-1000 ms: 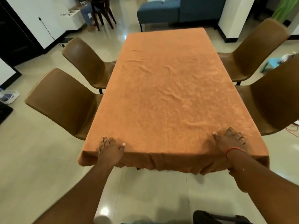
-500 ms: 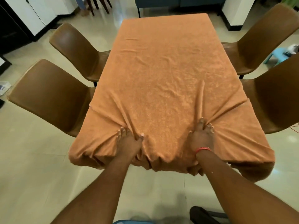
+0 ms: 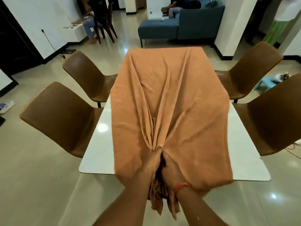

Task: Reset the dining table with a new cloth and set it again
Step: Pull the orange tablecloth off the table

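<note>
Four brown moulded chairs flank a glossy white rectangular table (image 3: 96,154), two on each side. On the left, the nearer brown chair (image 3: 60,118) sits with its seat tucked toward the table edge, and the farther left chair (image 3: 84,75) stands behind it, also close to the table. Bare white tabletop shows in a strip along the left edge and again along the right edge, because the orange cloth (image 3: 171,101) is drawn inward off both long sides and now covers only the middle of the table, still reaching the far end. Long folds run down the cloth and converge at the near end, where both hands meet side by side. The left hand (image 3: 150,165) has its fingers curled around a gathered bunch of the orange cloth, and the right hand (image 3: 171,170), with a red thread band on its wrist, grips the same bunch just beside it, the two hands touching or nearly so. Below the hands a twisted tail of cloth hangs down past the near table edge, over the pale shiny tiled floor (image 3: 40,185). The near right part of the cloth sags over the table edge in a loose bulge. To the right, the farther right chair (image 3: 250,69) and the nearer right chair (image 3: 273,118) mirror the left pair. Beyond the table stands a blue sofa (image 3: 177,28), and a person sits on a dark wooden chair (image 3: 104,20) toward the back left.
</note>
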A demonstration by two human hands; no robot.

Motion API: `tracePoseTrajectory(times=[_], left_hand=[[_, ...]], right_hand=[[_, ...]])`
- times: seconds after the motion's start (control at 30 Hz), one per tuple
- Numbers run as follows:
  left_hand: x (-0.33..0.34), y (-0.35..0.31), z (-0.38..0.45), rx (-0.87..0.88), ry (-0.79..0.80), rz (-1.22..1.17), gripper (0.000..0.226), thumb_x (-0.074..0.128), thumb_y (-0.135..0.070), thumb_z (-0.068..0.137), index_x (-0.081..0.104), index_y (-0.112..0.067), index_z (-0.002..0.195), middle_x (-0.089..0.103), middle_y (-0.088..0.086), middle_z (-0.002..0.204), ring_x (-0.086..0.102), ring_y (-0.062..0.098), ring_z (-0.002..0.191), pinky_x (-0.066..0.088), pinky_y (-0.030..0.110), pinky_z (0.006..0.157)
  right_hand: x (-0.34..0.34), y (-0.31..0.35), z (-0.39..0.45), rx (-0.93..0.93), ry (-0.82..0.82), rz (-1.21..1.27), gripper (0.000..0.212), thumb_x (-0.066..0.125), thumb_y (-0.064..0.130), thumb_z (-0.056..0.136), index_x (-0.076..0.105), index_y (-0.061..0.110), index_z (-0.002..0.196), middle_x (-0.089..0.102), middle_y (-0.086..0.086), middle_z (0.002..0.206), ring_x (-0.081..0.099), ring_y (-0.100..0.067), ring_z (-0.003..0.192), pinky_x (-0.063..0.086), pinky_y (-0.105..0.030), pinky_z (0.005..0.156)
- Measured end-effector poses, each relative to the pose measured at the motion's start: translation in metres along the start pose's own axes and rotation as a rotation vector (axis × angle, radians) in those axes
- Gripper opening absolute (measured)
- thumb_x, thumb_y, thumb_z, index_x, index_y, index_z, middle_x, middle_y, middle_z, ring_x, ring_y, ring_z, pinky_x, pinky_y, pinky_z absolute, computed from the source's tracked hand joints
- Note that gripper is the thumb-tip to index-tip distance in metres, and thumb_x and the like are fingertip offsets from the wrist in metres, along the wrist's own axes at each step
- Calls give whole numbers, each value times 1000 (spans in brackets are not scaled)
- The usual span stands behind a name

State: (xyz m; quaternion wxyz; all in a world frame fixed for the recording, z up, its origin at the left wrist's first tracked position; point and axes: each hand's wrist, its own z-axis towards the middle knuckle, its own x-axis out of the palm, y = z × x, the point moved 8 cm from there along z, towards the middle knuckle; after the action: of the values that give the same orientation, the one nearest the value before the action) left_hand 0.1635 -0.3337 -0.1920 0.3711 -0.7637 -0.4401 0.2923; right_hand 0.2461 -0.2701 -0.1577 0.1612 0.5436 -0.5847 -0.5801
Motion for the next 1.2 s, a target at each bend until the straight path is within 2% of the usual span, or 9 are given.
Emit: tracePoseTrajectory(times=[0.17, 0.27, 0.43, 0.53, 0.6, 0.83, 0.93, 1.03, 1.2], left_hand=[[-10, -46, -43, 263, 67, 264, 22, 48, -21, 100, 52, -24, 121, 59, -13, 110, 57, 6, 96, 49, 22, 85], [3, -70, -88, 401, 252, 449, 15, 51, -26, 102, 51, -33, 115, 56, -19, 105, 52, -5, 91, 37, 1, 72], [2, -99, -159, 766, 461, 770, 20, 57, -31, 97, 61, -11, 101, 65, 3, 98, 60, 13, 87, 51, 33, 83], [-25, -124, -186, 1002, 350, 895, 24, 65, -36, 86, 61, -14, 96, 46, -8, 101, 47, 8, 89, 44, 21, 81], [-52, -140, -197, 1045, 151, 893, 34, 64, -47, 78, 64, -26, 105, 36, -8, 118, 42, 12, 106, 43, 22, 94], [-121, -149, -236, 638, 213, 320, 102, 80, -43, 76, 12, -37, 151, 37, -9, 135, 50, 16, 121, 50, 28, 98], [-128, -166, -268, 789, 204, 251, 41, 68, -26, 92, 50, -36, 127, 61, -12, 116, 61, 12, 112, 49, 10, 84], [-143, -188, -296, 875, 66, 108, 26, 58, -24, 98, 60, -29, 123, 66, -7, 117, 63, 11, 110, 51, 32, 101], [-175, -227, -342, 839, 55, -315, 21, 66, -9, 91, 66, -29, 98, 71, 6, 98, 69, 31, 93, 58, 43, 85]], right_hand=[[-13, -21, -40, 259, -101, 656, 14, 64, 25, 89, 72, 32, 98, 74, 0, 102, 68, -23, 103, 54, -46, 95], [-7, -25, -50, 507, -85, 1065, 50, 67, 63, 78, 72, 21, 104, 73, -17, 105, 67, -37, 102, 52, -54, 92], [-41, 48, -58, 382, 1, 1162, 49, 58, 48, 92, 70, 3, 107, 72, -22, 102, 69, -35, 94, 56, -43, 79], [-62, 90, -73, 225, -59, 1043, 22, 56, 11, 94, 65, 3, 112, 71, -22, 91, 70, -29, 70, 55, -34, 51], [-68, 119, -90, 99, -60, 947, 22, 56, 0, 92, 67, 8, 110, 69, -27, 99, 70, -31, 80, 60, -44, 65], [-78, 239, -177, -323, 45, 330, 46, 37, -21, 85, 69, 11, 96, 71, 2, 75, 64, -8, 66, 49, -16, 56], [-72, 276, -210, -449, 153, 199, 42, 42, -11, 91, 72, 14, 108, 74, -5, 97, 68, -10, 88, 55, -22, 78], [-85, 293, -229, -564, 13, 215, 35, 61, 17, 92, 62, 28, 126, 64, -1, 123, 61, -15, 112, 51, -35, 100], [-73, 233, -247, -447, -210, 55, 102, 81, 63, 65, 19, 48, 146, 35, 16, 145, 43, -7, 127, 41, -36, 108]])
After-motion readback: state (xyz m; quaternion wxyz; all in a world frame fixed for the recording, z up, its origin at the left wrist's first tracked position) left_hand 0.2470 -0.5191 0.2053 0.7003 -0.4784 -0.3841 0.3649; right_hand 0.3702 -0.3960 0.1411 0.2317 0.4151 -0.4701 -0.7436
